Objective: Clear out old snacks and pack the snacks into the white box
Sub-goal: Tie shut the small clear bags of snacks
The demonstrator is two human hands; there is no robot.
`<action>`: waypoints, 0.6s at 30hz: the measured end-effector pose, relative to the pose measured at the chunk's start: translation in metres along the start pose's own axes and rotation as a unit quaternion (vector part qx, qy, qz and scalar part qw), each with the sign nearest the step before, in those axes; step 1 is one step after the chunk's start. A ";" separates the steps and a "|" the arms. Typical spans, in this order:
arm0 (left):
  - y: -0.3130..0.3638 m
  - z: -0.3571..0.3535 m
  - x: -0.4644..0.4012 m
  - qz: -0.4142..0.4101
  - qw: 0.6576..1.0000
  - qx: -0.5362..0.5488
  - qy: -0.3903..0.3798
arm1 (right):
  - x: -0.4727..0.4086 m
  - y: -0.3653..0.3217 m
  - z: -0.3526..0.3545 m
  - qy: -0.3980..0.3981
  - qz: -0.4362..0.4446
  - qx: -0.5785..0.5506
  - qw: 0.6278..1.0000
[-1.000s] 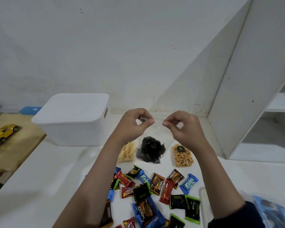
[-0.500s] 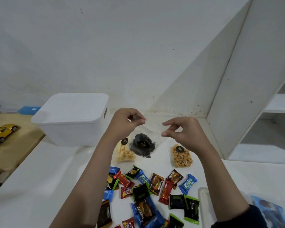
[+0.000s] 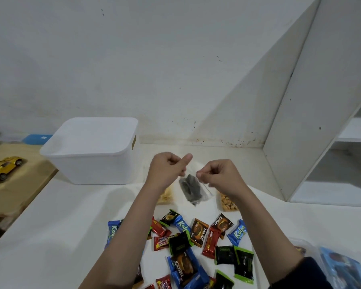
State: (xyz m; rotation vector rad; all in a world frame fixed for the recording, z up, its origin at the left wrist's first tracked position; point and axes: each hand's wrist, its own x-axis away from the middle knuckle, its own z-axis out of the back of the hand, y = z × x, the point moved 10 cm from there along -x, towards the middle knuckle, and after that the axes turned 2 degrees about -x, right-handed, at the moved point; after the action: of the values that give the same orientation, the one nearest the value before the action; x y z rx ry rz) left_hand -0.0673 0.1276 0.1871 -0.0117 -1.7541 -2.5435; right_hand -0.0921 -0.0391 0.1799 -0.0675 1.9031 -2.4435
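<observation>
From left to right: a gold toy car point(image 3: 3, 170) rests on a wooden side surface point(image 3: 19, 180); beside it, on the white desk point(image 3: 50, 226), stands the white lidded plastic box point(image 3: 92, 151), its lid on. In front of the box's right end, the left hand point(image 3: 167, 172) and right hand point(image 3: 219, 177) hold a clear plastic pouch of dark snacks point(image 3: 191, 189) in the air above the desk. Both hands have their fingers point(image 3: 199, 175) curled tight; the right pinches the pouch's top edge, and the left appears to pinch the other corner with its thumb raised, though motion blur hides the exact contact. Two clear pouches of pale snacks point(image 3: 228, 202) lie on the desk beneath, and a scatter of small coloured foil-wrapped snacks point(image 3: 198, 243) lies nearer the person. The step in hand appears to be inspecting or sealing the pouch. It is best done with both pinches kept at the top edge so the contents hang low; the box lid must come off before packing.
</observation>
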 end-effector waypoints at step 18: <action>-0.032 -0.039 0.002 0.093 0.988 0.085 -0.088 | 0.003 0.059 -0.013 -0.002 -0.178 -0.173 0.969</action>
State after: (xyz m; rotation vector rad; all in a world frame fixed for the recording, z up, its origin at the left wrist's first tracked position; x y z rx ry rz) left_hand -0.0700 0.1021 0.1437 -0.3865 -1.9249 -2.3170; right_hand -0.0954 -0.0414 0.1191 -0.4610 2.4820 -2.2561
